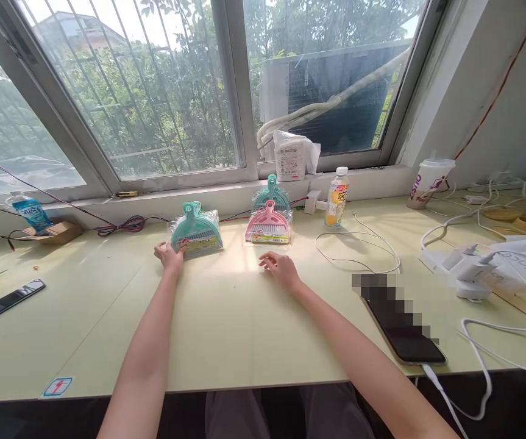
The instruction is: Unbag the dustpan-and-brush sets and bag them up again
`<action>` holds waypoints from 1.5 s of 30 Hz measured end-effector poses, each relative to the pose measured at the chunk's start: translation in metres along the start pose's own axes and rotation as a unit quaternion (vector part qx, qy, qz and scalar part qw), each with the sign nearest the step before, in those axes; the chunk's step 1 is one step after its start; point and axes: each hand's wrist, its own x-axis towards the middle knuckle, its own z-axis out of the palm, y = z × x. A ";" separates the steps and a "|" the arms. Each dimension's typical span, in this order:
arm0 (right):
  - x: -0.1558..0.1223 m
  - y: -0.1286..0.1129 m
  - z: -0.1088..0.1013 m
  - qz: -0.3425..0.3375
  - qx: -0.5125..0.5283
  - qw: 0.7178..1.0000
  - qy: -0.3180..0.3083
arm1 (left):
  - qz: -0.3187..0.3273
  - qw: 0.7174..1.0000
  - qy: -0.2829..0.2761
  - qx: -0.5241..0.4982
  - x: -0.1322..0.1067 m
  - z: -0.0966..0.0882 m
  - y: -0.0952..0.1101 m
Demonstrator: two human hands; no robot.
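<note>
On the left, my left hand (pixel 170 256) grips the lower left edge of a teal dustpan-and-brush set (pixel 196 230) wrapped in clear plastic, its thumb on the front. The set stands upright on the table, handles up. To its right, a pink dustpan-and-brush set (pixel 269 224) in similar wrapping stands in front of a darker teal dustpan set (pixel 272 192), which it partly hides. Just below the pink set, my right hand (pixel 280 269) hovers over or rests on the tabletop, holding nothing, fingers loosely bent and apart.
A drink bottle (pixel 337 198), a lidded cup (pixel 430 183) and a paper pack (pixel 290 160) stand toward the window. At right lie a phone (pixel 402 320), white cables (pixel 477 350) and chargers (pixel 473 274). A blue pouch (pixel 34 213) and a black strip (pixel 7 305) are at left.
</note>
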 end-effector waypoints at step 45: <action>0.011 0.009 -0.004 0.043 0.022 0.999 -0.024 | 0.226 0.964 -0.024 0.134 -0.041 0.006 0.037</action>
